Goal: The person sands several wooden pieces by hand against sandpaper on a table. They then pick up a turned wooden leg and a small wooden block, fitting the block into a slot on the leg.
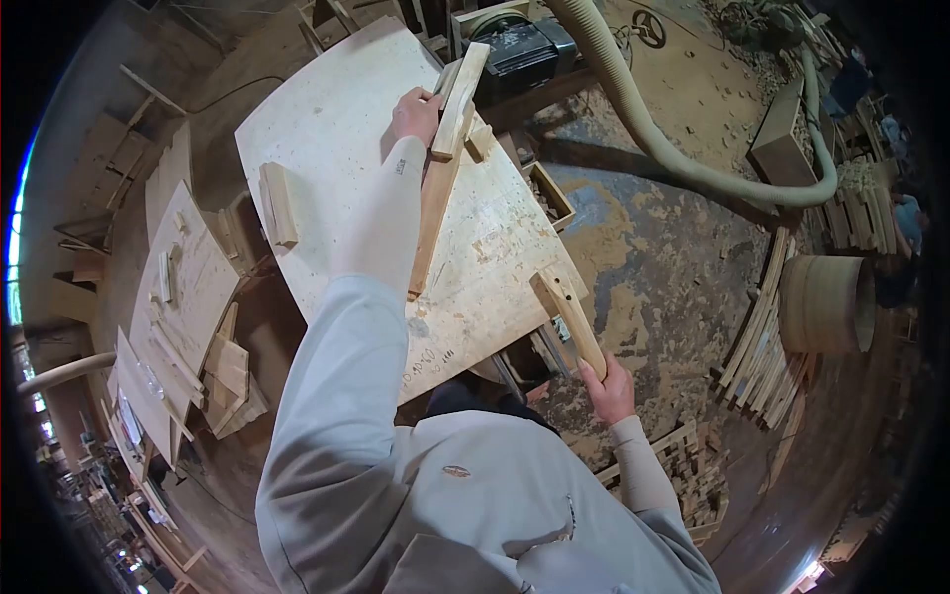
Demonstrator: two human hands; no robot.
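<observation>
Head view, looking down over my own grey sleeves. Biggest thing is the plywood tabletop (336, 129), a pale sheet tilted across the frame w/ pencil marks near its close edge. Behind its far corner sits a dark motor block (524, 49), and a thick ribbed dust hose (643, 119) curves off to the right over a sawdust floor. Right of that: a round wooden drum (826, 302) and a fan of stacked slats (767, 346).

Next down in size, the long wood strip (435, 198). It lies on the tabletop, long axis running from near the close edge up toward the motor, slightly leaning right at the far end. A shorter strip (463, 94) lies on top of its far end, roughly same axis.

My left hand (416, 111) is at that far end, arm stretched full across the sheet, grip closed on the left side of the stacked strips. Fingers wrap out of sight, so can't say which of the two it really clamps.

My right hand (609, 386) is low and close to my body, off the tabletop's near-right corner. Its grip is closed round the low end of a short wood stick (566, 315), which points up-left, its top end over the sheet's corner. So the stick is well apart from the long strip, to its right; right hand nearer the stick, left hand nearer the strips.

Smallest: a little block (279, 203) lying alone on the left part of the sheet.
</observation>
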